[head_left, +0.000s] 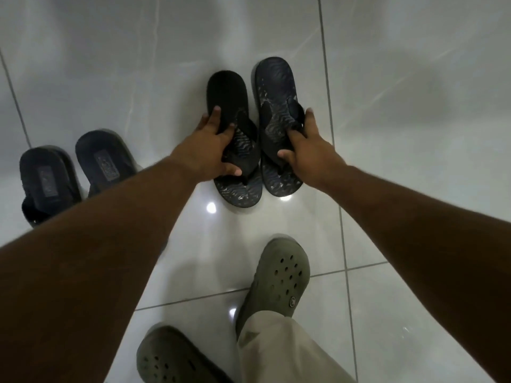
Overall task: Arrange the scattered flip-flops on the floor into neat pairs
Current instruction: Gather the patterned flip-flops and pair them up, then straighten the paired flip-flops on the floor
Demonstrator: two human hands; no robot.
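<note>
Each hand grips a strap: left hand (210,153) on one flip-flop (235,139), right hand (309,150) on its mate (276,120). Held so, they slide level into a pair

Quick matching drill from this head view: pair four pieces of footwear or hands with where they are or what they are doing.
1. left flip-flop
2. right flip-flop
3. dark slides
4. green clogs

A. worn on the person's feet
B. under the right hand, grip on its strap
C. paired on the floor at far left
D. under the left hand

Pairs: 1-D, 2-B, 3-C, 4-A
</note>
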